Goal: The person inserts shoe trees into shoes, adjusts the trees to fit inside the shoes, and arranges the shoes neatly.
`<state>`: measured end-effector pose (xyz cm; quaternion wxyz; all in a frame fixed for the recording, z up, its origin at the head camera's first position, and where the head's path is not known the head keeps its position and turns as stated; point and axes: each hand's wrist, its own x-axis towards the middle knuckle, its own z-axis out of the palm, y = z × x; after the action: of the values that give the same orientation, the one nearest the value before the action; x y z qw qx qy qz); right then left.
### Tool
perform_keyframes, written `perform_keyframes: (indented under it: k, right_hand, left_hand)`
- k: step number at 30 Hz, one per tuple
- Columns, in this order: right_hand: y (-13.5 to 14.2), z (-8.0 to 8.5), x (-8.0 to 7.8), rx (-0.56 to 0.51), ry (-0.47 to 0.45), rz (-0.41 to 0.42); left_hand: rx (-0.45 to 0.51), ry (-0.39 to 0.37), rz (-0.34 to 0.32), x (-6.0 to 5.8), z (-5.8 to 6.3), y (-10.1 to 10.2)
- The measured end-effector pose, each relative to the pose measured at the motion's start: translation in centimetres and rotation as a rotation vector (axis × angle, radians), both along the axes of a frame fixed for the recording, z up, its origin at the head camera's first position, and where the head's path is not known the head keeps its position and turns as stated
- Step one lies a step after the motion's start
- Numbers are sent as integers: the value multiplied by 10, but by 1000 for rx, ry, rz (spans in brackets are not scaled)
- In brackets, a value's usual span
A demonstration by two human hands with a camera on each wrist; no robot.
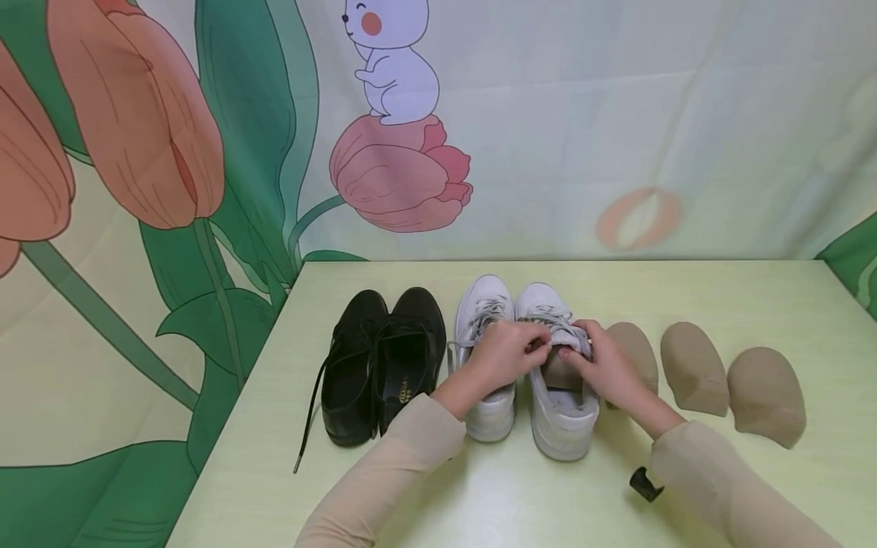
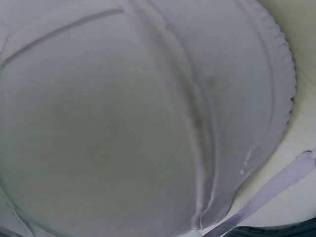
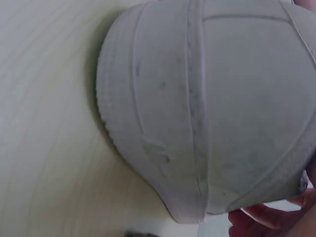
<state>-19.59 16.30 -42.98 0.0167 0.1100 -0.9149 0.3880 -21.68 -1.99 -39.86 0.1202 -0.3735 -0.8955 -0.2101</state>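
The right-hand white sneaker (image 1: 565, 434) stands toe away, a brown shoe insert (image 1: 562, 371) partly inside its opening. With curled fingers and thumb, my left hand (image 1: 507, 354) pinches at its laces and tongue; which of the two is hidden. My right hand (image 1: 613, 369) grips the opening's right side, thumb toward the insert and fingers along the outer side. Its fingers (image 3: 264, 217) show below that sneaker's heel (image 3: 256, 103) in the right wrist view. Under my left forearm is the other white sneaker (image 1: 488, 418); a white heel (image 2: 98, 123) and a loose lace (image 2: 269, 190) fill the left wrist view.
Two black lace-up shoes, one on the left (image 1: 346, 388) and one beside it (image 1: 428, 335), stand left of the sneakers. Three brown inserts (image 1: 633, 350) (image 1: 692, 369) (image 1: 766, 392) lie to the right. A small black object (image 1: 646, 485) shows by my right sleeve.
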Motion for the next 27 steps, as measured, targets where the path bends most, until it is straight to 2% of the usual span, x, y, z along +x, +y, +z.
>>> perform_keyframes:
  k: [4,6,9,11,13,16,18,20,27]
  right_hand:
    - [7,1,1,22,27,71]
    - [10,2,2,23,23,94]
    - [11,4,3,32,19,84]
    - [8,6,4,42,34,44]
    - [4,10,4,105,103,-9]
    - [-1,14,3,269,256,-73]
    - [-3,16,2,374,331,-90]
    - [-4,17,2,434,358,-87]
    - [-4,20,4,415,327,-19]
  left_hand:
    - [14,-28,19,1,0,0]
    - [7,-14,17,2,0,0]
    - [-23,29,5,2,-1,-1]
    - [-47,57,-5,2,-1,-1]
    - [-63,68,-5,3,-1,-1]
    - [-77,72,-3,4,0,-1]
    - [-83,75,-2,4,0,0]
    - [-88,85,-4,4,0,0]
    - [-97,125,-10,3,-3,1]
